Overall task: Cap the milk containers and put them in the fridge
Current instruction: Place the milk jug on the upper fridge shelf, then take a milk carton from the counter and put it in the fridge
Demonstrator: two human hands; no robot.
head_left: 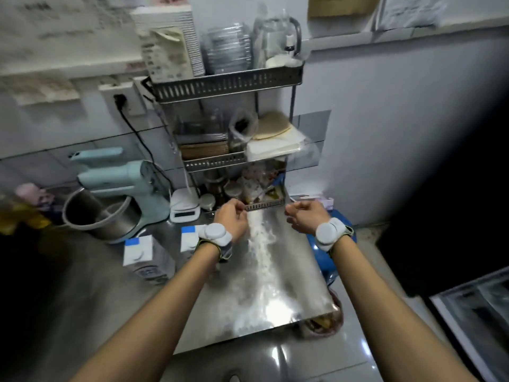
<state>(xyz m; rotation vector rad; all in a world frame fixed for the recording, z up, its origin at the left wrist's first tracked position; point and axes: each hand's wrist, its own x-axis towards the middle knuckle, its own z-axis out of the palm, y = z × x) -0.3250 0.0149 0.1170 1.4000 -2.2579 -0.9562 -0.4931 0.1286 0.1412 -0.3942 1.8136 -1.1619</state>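
Observation:
Two white milk cartons with blue tops stand on the steel counter (275,293). The nearer carton (143,257) is left of my left forearm and shows a white round cap on its top. The second carton (190,238) sits partly behind my left wrist. My left hand (232,216) hovers above the counter with fingers loosely curled and nothing visible in it. My right hand (305,216) is level with it, further right, fingers curled the same way. Both wrists wear white round bands. Both hands sit just in front of the rack's lowest shelf.
A three-tier metal rack (228,84) full of packets and jars stands at the back. A pale blue stand mixer (118,177) with a steel bowl and a white scale (184,208) are at the left. A blue container (338,244) sits right of the counter, a glass-fronted unit (473,307) lower right.

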